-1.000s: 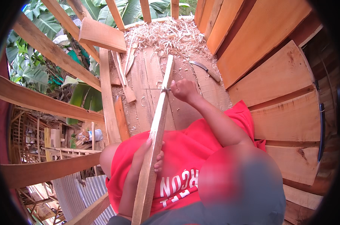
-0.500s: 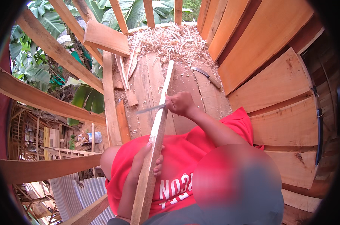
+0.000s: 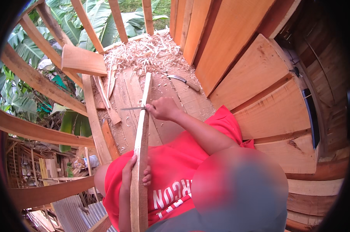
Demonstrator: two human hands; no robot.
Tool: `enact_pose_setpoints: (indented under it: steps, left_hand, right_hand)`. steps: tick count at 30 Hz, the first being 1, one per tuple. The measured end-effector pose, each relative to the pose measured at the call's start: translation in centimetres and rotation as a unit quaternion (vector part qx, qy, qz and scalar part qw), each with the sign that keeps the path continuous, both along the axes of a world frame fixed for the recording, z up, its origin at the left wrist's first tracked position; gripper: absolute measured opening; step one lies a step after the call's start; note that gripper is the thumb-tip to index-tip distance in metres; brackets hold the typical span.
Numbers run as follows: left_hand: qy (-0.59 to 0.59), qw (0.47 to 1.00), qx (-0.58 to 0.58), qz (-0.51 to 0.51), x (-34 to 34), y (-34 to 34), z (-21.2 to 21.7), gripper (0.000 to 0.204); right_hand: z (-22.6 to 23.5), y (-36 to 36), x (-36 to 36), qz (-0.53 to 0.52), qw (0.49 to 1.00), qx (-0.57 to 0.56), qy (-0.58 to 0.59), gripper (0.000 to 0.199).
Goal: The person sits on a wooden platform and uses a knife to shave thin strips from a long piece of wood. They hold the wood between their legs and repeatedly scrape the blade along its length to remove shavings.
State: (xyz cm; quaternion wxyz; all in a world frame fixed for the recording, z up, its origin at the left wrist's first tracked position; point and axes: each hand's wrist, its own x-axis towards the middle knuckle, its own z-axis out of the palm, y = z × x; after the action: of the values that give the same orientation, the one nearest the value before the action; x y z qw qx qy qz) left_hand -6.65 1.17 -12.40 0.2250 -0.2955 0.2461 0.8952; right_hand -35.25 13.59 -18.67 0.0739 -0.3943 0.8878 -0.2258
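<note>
A long squared wooden stick [image 3: 141, 133] slants up from my lap, its upper part shaved pale and its lower part darker brown. My left hand [image 3: 129, 174] is wrapped round the stick's lower half, fingertips showing on the right side. My right hand [image 3: 164, 108] is closed in a fist beside the upper part, gripping a knife whose handle is hidden in the fist. The thin knife blade [image 3: 131, 108] lies across the stick and points left. Past the stick's far end, a second knife [image 3: 184, 82] with a curved blade and wooden handle rests on the floorboards.
Curly wood shavings [image 3: 144, 54] are heaped at the far end of the plank floor [image 3: 124, 92]. Wooden slats [image 3: 39, 129] form an open railing at left, with a short wood block [image 3: 84, 60] on it. Wide boards [image 3: 244, 92] wall the right side. Narrow wood strips [image 3: 101, 92] lie left.
The whole view has swung, so the surroundings sit farther left. My right hand and its knife are slightly nearer the stick's far end. My left hand keeps its hold.
</note>
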Motion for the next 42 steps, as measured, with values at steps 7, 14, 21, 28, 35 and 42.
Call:
enact_pose_setpoints:
  steps: [7,14,21,28,35,42]
  left_hand:
    - [-0.019,0.999,0.032,-0.007,-0.5,0.2,-0.7,0.057]
    - [-0.027,1.000,0.011,0.002,-0.8,0.7,-0.4,0.058]
    - [-0.027,1.000,0.000,0.004,-1.0,0.8,-0.5,0.060]
    - [-0.048,0.998,-0.040,0.012,-1.9,1.9,0.9,0.058]
    - [-0.037,0.999,-0.035,0.007,-1.7,1.3,-0.2,0.062]
    - [-0.037,0.999,-0.030,0.004,-2.7,1.8,0.2,0.058]
  right_hand:
    - [-0.9,1.9,-1.5,0.048,0.998,-0.031,-0.003,0.045]
    - [-1.1,1.7,-1.4,0.076,0.996,-0.043,-0.016,0.042]
    - [0.3,2.0,-0.5,0.092,0.994,-0.046,-0.026,0.040]
    - [0.8,2.3,-0.5,0.146,0.986,-0.057,-0.053,0.040]
    - [0.0,1.2,-1.3,0.043,0.995,-0.038,-0.080,0.037]
    - [-0.9,1.7,-2.3,0.005,0.993,-0.057,-0.102,0.038]
